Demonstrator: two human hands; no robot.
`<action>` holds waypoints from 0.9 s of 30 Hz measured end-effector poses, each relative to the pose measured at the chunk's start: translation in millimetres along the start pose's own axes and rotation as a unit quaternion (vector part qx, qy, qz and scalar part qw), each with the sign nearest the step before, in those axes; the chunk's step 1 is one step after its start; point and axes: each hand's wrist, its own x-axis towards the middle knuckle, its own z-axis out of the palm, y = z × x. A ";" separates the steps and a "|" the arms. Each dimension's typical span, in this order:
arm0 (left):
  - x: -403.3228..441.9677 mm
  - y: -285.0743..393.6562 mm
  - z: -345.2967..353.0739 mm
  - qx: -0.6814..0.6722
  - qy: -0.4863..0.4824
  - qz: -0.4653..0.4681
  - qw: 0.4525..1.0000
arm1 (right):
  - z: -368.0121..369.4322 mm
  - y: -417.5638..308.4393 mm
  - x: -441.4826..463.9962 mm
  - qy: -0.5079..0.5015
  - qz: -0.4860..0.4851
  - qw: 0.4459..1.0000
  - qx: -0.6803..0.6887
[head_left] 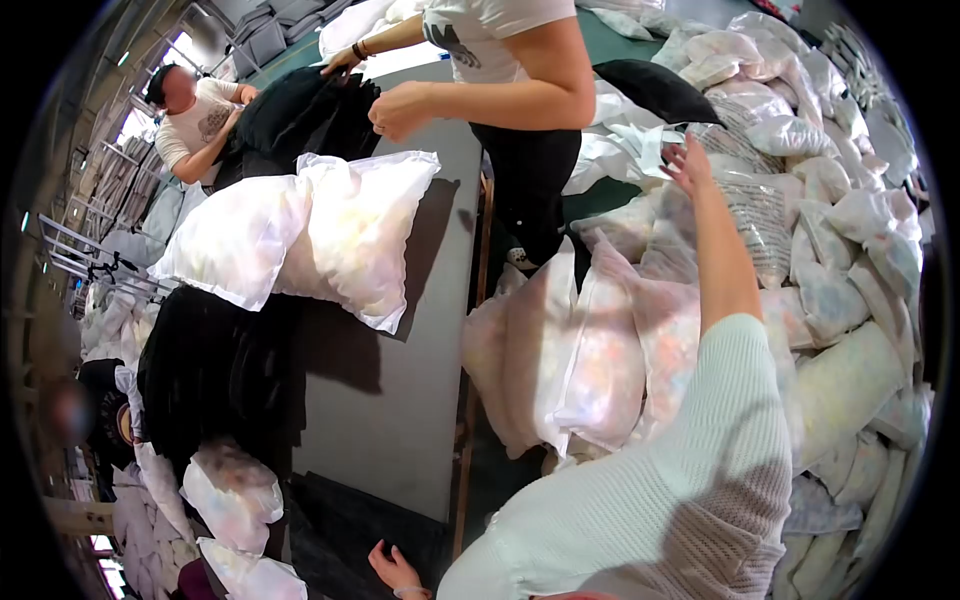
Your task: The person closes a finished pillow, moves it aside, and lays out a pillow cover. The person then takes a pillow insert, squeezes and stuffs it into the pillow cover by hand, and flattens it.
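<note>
My left hand (396,572) is low in the view, over a black cloth cover (350,535) lying on the grey table (375,430). Its fingers are apart and hold nothing I can see. Stretched out to the right, my right hand (688,168) has its fingers spread beside a thin white sheet-like piece (650,148) on the pile; whether they touch is unclear. Below that arm stand several plump translucent white bags with pale multicoloured filling (605,360). Two white stuffed pillows (355,235) lie together across the table.
A co-worker in a white T-shirt (500,60) stands across the table, one hand on black covers (290,110). Another person (195,125) works at the far left. More black covers (215,370) hang at the table's left side. Bags (840,390) pile up on the right.
</note>
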 end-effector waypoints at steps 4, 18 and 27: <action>-2.3 2.6 2.3 0.017 0.007 -0.020 1.000 | -28.6 83.8 -10.4 -0.084 0.036 0.995 -0.037; -24.2 -28.0 -50.6 -0.161 0.120 0.003 0.980 | 49.3 136.0 -307.6 -0.585 0.274 0.594 -0.479; -90.3 -191.7 -101.6 -0.034 0.202 -0.176 0.963 | 171.1 213.4 -619.3 -0.736 0.148 0.574 -0.327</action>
